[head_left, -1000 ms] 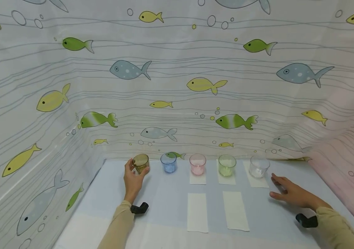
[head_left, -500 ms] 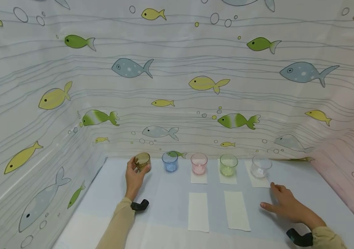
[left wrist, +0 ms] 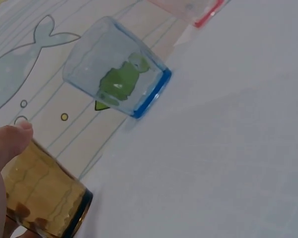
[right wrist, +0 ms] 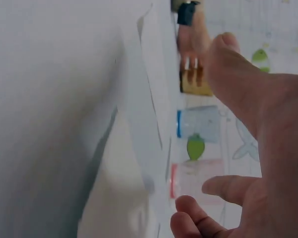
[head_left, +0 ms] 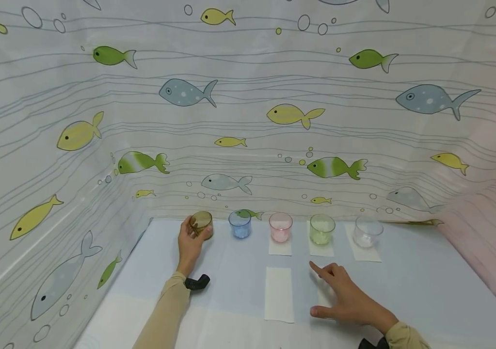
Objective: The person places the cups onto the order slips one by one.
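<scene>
My left hand [head_left: 190, 247] grips an amber glass [head_left: 202, 225] at the far left of a row along the back of the table; the left wrist view has the thumb against its side. Beside that glass stands a blue glass [left wrist: 119, 69], upright. My right hand [head_left: 350, 299] is over the front right paper strip [head_left: 326, 294], covering most of it, with thumb and index finger spread apart. Nothing sits between those fingers. Past them, the right wrist view shows a pink glass [right wrist: 196, 176].
Farther right in the row stand a green glass [head_left: 322, 231] and a clear glass [head_left: 367, 233], each on white paper, as is the pink one. Another paper strip [head_left: 279, 294] lies in front of them. A fish-patterned curtain [head_left: 248, 121] rises behind and at both sides.
My right hand has moved left from near the clear glass to above the front right paper strip. The left hand keeps its hold on the amber glass.
</scene>
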Demonstrator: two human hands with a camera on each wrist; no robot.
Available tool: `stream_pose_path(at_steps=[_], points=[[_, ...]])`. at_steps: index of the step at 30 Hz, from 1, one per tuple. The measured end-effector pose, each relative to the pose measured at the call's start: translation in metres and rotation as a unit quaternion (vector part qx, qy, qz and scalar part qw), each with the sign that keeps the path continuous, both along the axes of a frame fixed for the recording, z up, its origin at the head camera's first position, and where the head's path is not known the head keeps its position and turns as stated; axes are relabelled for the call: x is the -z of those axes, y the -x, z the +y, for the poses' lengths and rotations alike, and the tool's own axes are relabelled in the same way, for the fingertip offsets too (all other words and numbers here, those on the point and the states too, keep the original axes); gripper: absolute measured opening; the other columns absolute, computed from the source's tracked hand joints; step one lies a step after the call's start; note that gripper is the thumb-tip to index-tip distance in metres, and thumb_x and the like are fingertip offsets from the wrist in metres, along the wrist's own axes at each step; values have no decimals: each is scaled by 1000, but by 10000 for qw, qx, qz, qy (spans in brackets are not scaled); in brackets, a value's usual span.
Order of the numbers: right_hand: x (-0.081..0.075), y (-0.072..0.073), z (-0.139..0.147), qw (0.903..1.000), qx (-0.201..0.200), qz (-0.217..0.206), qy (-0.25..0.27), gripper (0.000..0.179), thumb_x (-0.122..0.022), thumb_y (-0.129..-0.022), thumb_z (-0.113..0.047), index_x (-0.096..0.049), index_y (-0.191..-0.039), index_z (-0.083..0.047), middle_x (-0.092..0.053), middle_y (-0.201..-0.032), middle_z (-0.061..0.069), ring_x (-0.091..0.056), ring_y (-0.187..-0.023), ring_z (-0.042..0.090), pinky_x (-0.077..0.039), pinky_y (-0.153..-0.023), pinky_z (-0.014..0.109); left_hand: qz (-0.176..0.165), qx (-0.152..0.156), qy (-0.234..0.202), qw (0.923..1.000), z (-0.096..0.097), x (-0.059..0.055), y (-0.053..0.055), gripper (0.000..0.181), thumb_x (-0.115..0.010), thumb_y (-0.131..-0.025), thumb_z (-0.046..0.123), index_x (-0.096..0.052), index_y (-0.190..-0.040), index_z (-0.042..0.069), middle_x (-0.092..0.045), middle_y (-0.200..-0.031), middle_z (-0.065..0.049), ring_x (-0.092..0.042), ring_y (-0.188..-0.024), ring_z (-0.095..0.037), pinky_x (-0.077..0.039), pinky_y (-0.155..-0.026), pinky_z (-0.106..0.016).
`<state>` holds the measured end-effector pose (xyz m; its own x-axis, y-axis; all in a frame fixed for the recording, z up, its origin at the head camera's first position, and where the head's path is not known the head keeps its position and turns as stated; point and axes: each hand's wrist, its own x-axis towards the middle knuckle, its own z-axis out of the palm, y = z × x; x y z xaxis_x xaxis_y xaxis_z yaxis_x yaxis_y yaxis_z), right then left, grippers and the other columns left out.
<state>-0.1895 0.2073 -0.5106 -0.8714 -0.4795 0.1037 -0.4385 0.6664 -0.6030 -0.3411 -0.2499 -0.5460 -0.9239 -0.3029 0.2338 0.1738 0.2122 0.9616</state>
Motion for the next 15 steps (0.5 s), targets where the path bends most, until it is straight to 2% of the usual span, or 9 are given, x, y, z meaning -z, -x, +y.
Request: stream_pose_path(at_steps=[5,10,15], points=[[6,1,-12,9989,-428,168,-130,107,-86,-80,-62,-42,-163,-11,-49,-121,2,-37,-106,11,-43,-83,26,-2,43,-117,9999,2,0,1,86,-85,-93,22,-36,-162,4,-48,-160,-21,-44,-150,-40,-36,-126,-52],[14,2,-18,9981,-598,106,-82,105,-85,-81,-63,-44,-162,-10,-48,-116,1,-36,-103,8,-42,-82,25,37,-13,-144,9999,1,-1,0,82,-85,-93,20,-40,-160,5,-52,-157,-17,-49,-146,-36,-39,-124,-48],[19,6,-29,9975,-652,240,-115,104,-84,-82,-65,-45,-162,-11,-47,-113,-1,-35,-100,7,-41,-80,24,95,-63,-154,9998,1,-1,-1,80,-85,-93,18,-42,-159,5,-55,-153,-16,-52,-142,-35,-42,-120,-47]])
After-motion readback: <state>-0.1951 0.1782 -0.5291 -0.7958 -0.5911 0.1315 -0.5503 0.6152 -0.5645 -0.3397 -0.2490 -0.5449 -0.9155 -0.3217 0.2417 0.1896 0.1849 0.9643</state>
